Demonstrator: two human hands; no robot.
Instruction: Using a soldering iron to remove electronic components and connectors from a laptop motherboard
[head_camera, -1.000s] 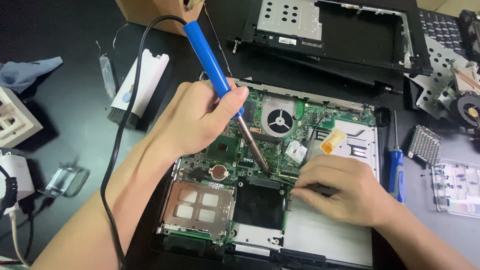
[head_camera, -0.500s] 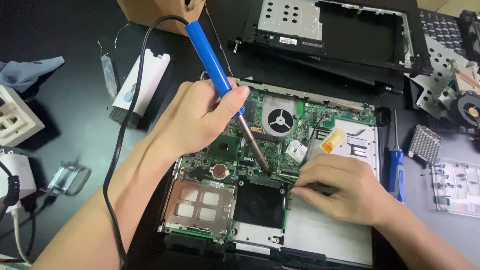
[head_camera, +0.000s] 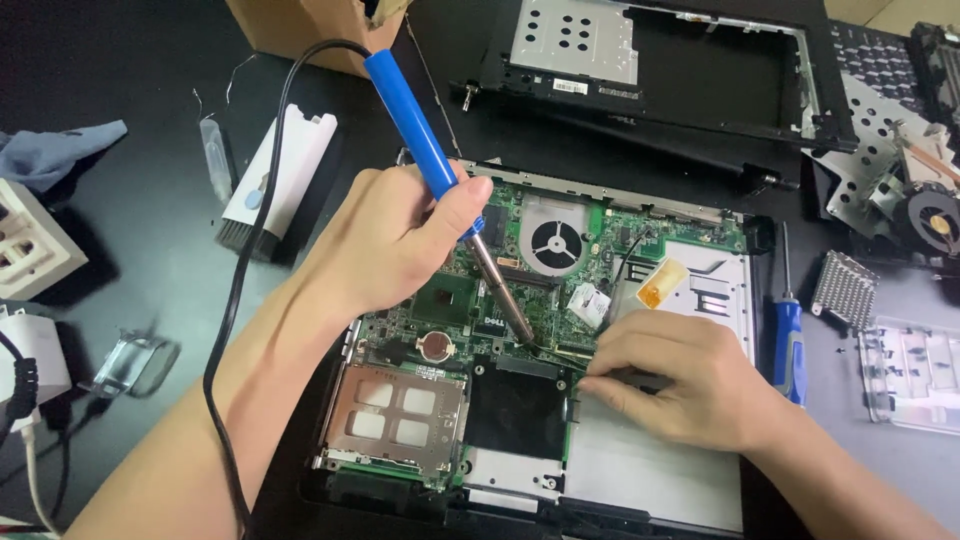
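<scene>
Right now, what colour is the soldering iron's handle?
Blue, on the soldering iron in the left hand; head view.

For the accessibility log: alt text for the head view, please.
The left hand holds a blue-handled soldering iron, tip on an opened laptop's green circuit board; the right hand pinches something thin beside the tip.

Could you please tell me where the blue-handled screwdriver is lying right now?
In the head view the screwdriver lies on the dark table at the right, beside the open laptop's right edge, between it and a small metal grille, just beyond the right hand.
</scene>
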